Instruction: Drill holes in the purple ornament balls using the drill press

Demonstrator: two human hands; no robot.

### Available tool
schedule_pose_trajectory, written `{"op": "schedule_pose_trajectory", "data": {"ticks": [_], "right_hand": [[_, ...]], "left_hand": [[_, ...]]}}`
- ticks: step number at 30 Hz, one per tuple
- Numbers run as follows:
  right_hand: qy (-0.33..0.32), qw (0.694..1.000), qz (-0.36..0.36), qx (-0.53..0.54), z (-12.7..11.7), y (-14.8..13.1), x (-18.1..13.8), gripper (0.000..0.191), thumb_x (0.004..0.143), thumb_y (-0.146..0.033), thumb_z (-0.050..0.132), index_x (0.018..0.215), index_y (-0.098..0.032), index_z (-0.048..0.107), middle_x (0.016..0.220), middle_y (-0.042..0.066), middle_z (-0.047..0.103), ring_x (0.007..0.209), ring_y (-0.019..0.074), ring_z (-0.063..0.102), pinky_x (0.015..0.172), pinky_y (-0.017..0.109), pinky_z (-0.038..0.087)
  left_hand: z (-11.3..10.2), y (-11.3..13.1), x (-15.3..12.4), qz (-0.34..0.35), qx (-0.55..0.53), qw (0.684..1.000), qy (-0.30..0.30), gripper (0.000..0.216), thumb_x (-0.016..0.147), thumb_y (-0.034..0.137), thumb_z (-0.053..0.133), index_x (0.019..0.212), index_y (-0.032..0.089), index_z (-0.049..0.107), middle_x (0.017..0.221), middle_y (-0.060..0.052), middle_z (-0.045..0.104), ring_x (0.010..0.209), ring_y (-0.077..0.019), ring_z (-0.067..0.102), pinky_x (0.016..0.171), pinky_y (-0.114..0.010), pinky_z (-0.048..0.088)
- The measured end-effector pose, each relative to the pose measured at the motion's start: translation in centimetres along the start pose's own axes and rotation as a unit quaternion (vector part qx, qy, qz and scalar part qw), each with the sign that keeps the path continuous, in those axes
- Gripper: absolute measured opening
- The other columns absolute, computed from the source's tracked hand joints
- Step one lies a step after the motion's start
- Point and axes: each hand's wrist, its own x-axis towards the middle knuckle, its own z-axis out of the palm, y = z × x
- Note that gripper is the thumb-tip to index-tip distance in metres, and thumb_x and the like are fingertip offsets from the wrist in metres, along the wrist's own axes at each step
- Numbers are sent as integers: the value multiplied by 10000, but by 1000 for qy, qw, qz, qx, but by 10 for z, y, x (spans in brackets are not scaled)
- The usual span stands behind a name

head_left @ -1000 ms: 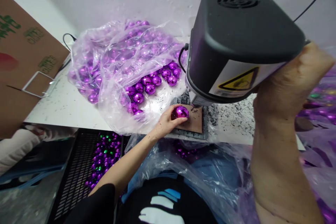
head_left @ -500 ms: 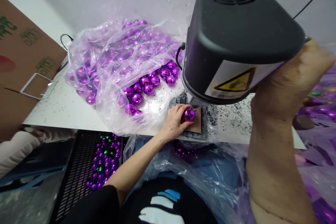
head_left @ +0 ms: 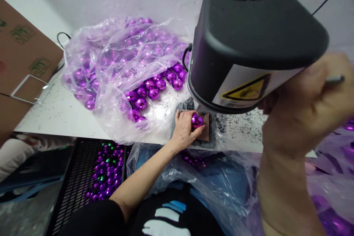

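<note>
My left hand [head_left: 184, 129] is closed round a shiny purple faceted ball [head_left: 197, 120], holding it on a small brown pad [head_left: 206, 134] right under the black machine head [head_left: 249, 40]. My right hand [head_left: 309, 99] is up at the machine's right side, fist wrapped round a thin metal lever [head_left: 334, 79]. The ball sits directly below the machine's lower end, which hides the point of contact.
A big clear plastic bag [head_left: 116, 77] full of purple balls lies on the white table [head_left: 55, 114] to the left. A cardboard box [head_left: 24, 55] stands far left. Below the table edge, a black crate [head_left: 83, 177] holds purple and green balls. More plastic sheeting lies over my lap.
My left hand slid the purple ball rightward to sit under the machine head. My right hand came down lower with the lever, which now shows past my fist.
</note>
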Motion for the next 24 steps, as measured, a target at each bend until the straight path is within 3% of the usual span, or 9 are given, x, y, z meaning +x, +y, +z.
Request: {"op": "schedule_pose_trajectory", "data": {"ticks": [4, 7, 11, 18, 24], "right_hand": [[13, 1000, -14, -6, -17, 3, -39, 264, 905, -368, 505, 769, -161, 596, 576, -21, 500, 496, 66, 479, 488, 243, 335], [-32, 998, -60, -5, -24, 12, -56, 118, 843, -254, 548, 862, -201, 652, 588, -27, 529, 488, 68, 486, 468, 234, 360], [-35, 994, -102, 28, -23, 22, -63, 246, 804, -156, 524, 960, -259, 684, 593, -20, 497, 516, 93, 496, 466, 248, 356], [-23, 993, -90, 72, -15, 32, -76, 291, 805, -142, 526, 1028, -251, 677, 626, -17, 508, 548, 92, 491, 482, 254, 385], [-7, 991, -94, 96, -9, 39, -85, 125, 832, -209, 532, 767, -151, 623, 590, 9, 499, 588, 99, 516, 507, 245, 390]], "left_hand": [[-1, 0, 0, 3, -1, 1000, 4, 417, 855, 348, 691, 1200, 188, 521, 1225, -116, 605, 1242, -298, 501, 1158, -516, 276], [-1, 1, -1, -1, -4, 1000, 11, 387, 854, 328, 683, 1176, 183, 524, 1162, -105, 620, 1184, -290, 537, 1146, -516, 300], [0, 2, -1, -11, 1, 1000, 5, 366, 858, 334, 675, 1160, 188, 527, 1136, -96, 627, 1127, -280, 564, 1132, -518, 323], [1, 1, -2, -8, 11, 1000, 6, 382, 857, 347, 685, 1167, 185, 531, 1155, -102, 631, 1141, -284, 563, 1136, -512, 329], [-1, 3, -1, -4, 10, 1000, 9, 364, 863, 324, 683, 1161, 187, 526, 1108, -77, 654, 1120, -263, 584, 1157, -498, 301]]}}
